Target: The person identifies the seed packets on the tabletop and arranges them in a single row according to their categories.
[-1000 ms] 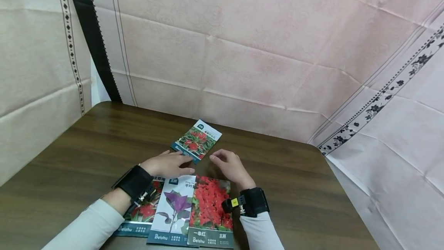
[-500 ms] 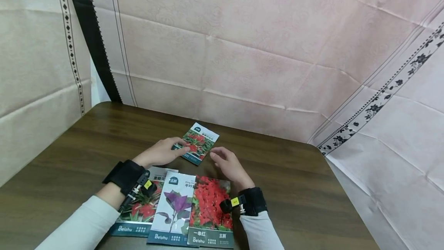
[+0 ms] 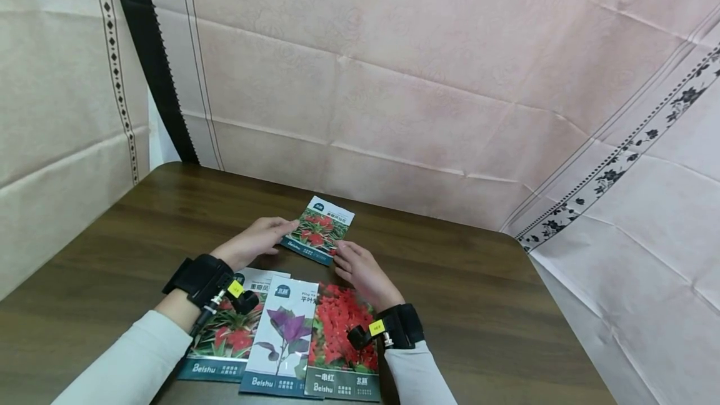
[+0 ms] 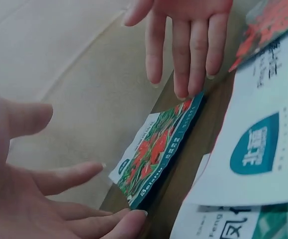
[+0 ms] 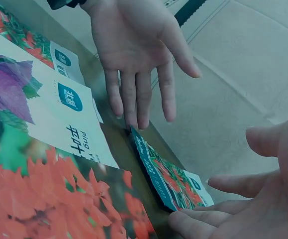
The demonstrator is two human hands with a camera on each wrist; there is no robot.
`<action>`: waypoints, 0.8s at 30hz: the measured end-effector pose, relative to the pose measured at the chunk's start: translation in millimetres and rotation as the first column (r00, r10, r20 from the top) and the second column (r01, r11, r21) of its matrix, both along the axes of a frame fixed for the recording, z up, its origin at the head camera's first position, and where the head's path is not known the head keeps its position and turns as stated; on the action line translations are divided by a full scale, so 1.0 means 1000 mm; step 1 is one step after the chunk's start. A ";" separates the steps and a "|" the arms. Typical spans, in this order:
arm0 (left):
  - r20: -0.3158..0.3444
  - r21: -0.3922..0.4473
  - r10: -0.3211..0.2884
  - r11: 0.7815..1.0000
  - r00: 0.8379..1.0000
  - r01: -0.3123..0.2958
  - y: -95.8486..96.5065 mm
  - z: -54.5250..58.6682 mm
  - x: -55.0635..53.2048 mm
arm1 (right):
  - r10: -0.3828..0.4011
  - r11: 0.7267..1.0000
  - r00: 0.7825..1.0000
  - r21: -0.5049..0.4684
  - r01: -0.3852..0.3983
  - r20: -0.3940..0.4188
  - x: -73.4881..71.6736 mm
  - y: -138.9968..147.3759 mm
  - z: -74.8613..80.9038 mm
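Observation:
A small seed packet (image 3: pixel 319 233) with red flowers and a blue-green strip lies at an angle near the far side of the table. My left hand (image 3: pixel 254 244) is at its left edge with fingers extended. On the opposite edge, my right hand (image 3: pixel 364 272) has loosely straight fingers at the packet's lower right corner. In the left wrist view, the fingertips of the right hand (image 4: pixel 188 45) meet the packet (image 4: pixel 153 149). The right wrist view has the left hand's fingertips (image 5: pixel 143 122) at the packet's other end. Neither thumb pinches it.
Closer to the person, three larger seed packets overlap in a row: a red-flower one (image 3: pixel 233 337) at left, a purple-flower one (image 3: pixel 284 345) in the middle, a dense red one (image 3: pixel 343 330) at right. Pale patterned cloth (image 3: pixel 360 92) hangs behind the wooden table (image 3: pixel 478 305).
The left hand has moved up, passed over the small packet's left part and drawn back to its left edge. The packet has turned slightly. My right hand has come in to its right edge.

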State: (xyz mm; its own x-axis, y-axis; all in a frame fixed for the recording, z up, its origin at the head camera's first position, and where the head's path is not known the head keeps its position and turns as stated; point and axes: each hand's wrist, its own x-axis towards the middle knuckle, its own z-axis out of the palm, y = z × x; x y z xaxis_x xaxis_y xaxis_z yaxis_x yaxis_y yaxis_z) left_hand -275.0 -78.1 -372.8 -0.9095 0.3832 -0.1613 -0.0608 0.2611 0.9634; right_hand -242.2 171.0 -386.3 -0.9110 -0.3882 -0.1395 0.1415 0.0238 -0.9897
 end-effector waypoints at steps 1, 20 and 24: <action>0.011 0.012 0.014 1.000 1.000 -0.014 0.000 0.000 0.000 | -0.005 1.000 1.000 0.004 0.005 0.001 0.000 0.000 0.000; -0.144 -0.028 0.038 0.999 0.989 -0.042 0.006 -0.007 0.002 | -0.008 0.999 1.000 0.041 0.009 -0.013 0.000 0.000 0.002; -0.159 -0.003 0.074 0.997 0.984 -0.075 0.008 -0.004 0.005 | -0.061 0.997 0.998 0.039 0.062 -0.023 -0.002 0.001 0.002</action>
State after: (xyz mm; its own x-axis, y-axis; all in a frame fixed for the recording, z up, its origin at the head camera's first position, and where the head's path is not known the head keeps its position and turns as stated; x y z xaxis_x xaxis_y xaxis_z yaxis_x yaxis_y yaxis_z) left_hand -269.9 -70.4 -376.9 -0.9497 0.3126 -0.0154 0.0733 0.2700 0.9601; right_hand -243.8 172.3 -384.2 -0.9361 -0.3257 -0.1331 0.1219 0.0547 -0.9910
